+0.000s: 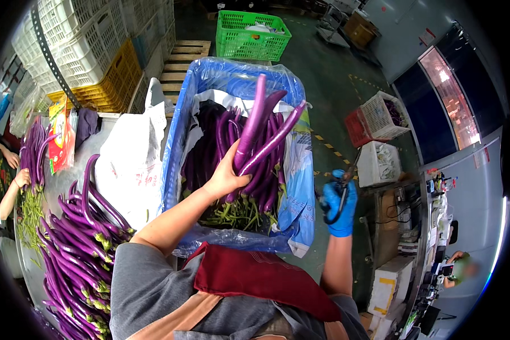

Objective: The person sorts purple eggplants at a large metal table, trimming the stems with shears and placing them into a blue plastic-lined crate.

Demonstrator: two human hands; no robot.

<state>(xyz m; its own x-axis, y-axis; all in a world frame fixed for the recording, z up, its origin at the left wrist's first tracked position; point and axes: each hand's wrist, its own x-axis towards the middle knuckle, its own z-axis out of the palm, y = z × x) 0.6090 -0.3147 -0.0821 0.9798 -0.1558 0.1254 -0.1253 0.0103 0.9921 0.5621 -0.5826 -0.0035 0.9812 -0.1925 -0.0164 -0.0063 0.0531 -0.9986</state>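
My bare left hand (227,178) grips a few long purple eggplants (253,121) by their lower part, tips pointing up and away. It is over a blue plastic crate (176,144), lined with clear film and paper. Inside lie many more long eggplants (225,136), with cut green stem pieces (233,214) near the crate's close end. Out to the right of the crate, my right hand (340,208) wears a blue glove and is closed around dark-handled scissors (343,199). Their blades point away from me and are partly blurred.
On the metal table (85,148) at left lies a large eggplant pile (76,255) beside a white sack (129,157). A co-worker's hands (22,177) touch another bunch. Beyond the crate stands a green basket (253,40); a white foam box (378,163) is at right.
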